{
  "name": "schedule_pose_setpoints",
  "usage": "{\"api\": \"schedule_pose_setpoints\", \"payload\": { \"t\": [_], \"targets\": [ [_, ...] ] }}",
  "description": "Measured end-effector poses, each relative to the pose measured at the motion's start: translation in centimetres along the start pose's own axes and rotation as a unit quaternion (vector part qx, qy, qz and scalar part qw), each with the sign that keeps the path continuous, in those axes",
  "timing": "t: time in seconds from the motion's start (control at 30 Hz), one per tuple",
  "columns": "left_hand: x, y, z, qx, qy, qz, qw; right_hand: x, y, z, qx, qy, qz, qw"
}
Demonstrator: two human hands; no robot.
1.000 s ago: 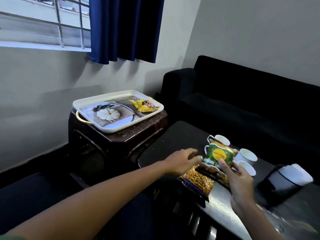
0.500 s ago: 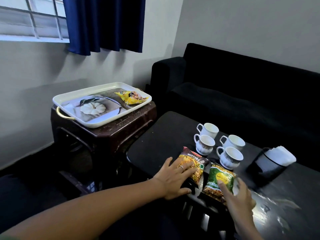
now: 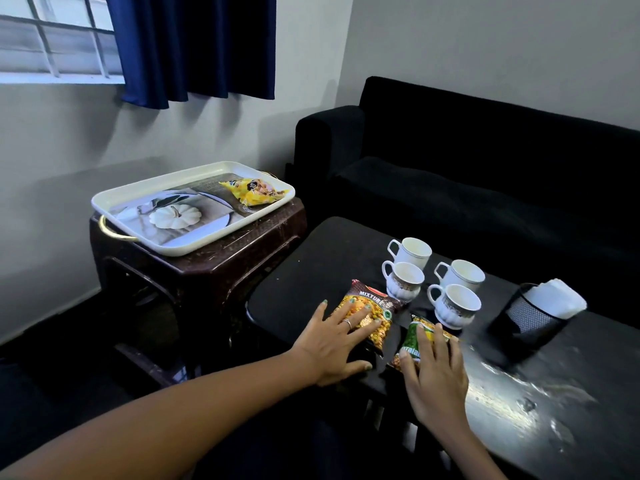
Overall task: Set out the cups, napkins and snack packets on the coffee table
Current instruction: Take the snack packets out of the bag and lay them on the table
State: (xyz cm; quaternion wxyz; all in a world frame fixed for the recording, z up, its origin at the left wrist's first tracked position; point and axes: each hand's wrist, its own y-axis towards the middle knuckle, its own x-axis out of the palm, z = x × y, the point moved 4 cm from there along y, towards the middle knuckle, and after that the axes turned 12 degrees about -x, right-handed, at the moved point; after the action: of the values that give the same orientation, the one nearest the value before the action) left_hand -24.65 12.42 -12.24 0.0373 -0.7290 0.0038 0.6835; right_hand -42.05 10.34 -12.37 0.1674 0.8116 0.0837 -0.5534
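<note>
Both packets now lie flat near the desk [image 3: 571,393] front edge under spread fingers; left hand [image 3: 332,341] on mixture packet [image 3: 372,311], right hand [image 3: 433,368] on green packet [image 3: 414,341]; square them gently.

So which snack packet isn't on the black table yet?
The yellow packet. It lies on the white tray, while the brown packet and green packet lie on the coffee table.

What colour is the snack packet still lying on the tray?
Yellow, with some printed graphics; the snack packet shows clearly in the head view at the tray's far corner.
</note>
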Motion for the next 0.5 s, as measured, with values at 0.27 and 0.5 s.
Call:
{"api": "schedule_pose_setpoints", "payload": {
  "t": [0.27, 0.5],
  "targets": [
    [0.2, 0.4, -1.0, 0.002, -0.002, -0.013, 1.0, 0.6, 1.3, -1.8, 0.003, -0.03, 0.005, 1.0],
    [-0.6, 0.3, -1.3, 0.024, -0.005, 0.011, 1.0, -0.5, 1.2, -1.7, -0.008, -0.02, 0.014, 1.0]
  ]
}}
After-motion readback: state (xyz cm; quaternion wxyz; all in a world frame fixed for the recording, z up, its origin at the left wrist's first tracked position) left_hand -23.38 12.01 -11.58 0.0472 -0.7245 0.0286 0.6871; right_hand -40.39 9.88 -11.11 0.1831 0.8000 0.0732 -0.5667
